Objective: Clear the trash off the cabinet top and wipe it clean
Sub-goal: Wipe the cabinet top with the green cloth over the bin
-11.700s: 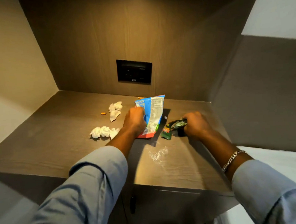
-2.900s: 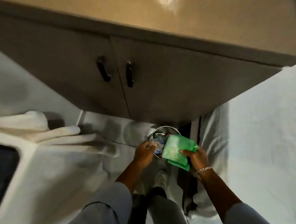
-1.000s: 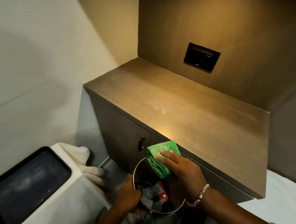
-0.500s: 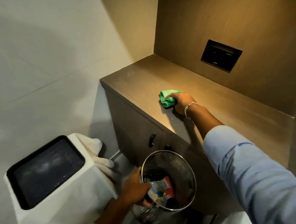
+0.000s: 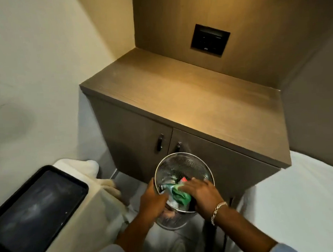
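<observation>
The brown wooden cabinet top [image 5: 189,97] is bare, with nothing lying on it. Below its front edge I hold a perforated metal bin [image 5: 183,164] with wrappers inside. My left hand [image 5: 153,198] grips the bin's near-left rim. My right hand [image 5: 201,193] is over the bin's mouth, fingers on a crumpled green cloth [image 5: 180,195] that sits at the bin's opening.
A black socket panel [image 5: 209,39] is set in the back wall. Two cabinet doors with dark handles [image 5: 160,143] face me. A white-draped box with a black tray [image 5: 34,207] stands at the left. White sheeting [image 5: 300,196] covers the right.
My right hand has come back from the cabinet top with the green cloth and now holds it over the bin. The left hand still holds the bin's rim.
</observation>
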`<state>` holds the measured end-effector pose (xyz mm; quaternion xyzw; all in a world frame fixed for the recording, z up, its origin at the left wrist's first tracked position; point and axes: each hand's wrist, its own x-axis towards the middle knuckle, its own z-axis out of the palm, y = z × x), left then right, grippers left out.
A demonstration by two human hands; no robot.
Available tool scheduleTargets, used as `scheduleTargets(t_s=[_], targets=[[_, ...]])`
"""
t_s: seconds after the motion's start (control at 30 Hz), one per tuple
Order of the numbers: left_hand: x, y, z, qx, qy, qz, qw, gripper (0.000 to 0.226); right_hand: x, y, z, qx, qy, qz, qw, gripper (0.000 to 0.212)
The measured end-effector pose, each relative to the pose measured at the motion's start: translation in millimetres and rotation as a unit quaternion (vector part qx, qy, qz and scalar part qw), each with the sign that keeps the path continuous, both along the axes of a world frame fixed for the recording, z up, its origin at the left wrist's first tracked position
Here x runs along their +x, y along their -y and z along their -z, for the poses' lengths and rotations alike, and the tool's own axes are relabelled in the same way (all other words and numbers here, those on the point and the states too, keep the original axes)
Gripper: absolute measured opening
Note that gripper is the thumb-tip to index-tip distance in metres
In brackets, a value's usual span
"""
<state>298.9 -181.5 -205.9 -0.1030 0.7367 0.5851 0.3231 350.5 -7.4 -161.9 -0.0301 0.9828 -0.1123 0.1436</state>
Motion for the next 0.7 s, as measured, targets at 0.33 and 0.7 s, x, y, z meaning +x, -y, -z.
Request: scheduleTargets(t_s=[0.33, 0.7], targets=[[26.7, 3.9, 144.4, -0.071, 0.0, 0.055, 0.996, 0.069, 57.7, 22.2, 135.5, -0.156, -0.119, 0.177, 0.964, 0.065], [51.1, -40.4, 386.0, -0.043, 0.128, 0.064, 0.989, 0.081, 111.1, -14.8, 367.4, -0.262, -0.209, 0.42, 0.843, 0.04]])
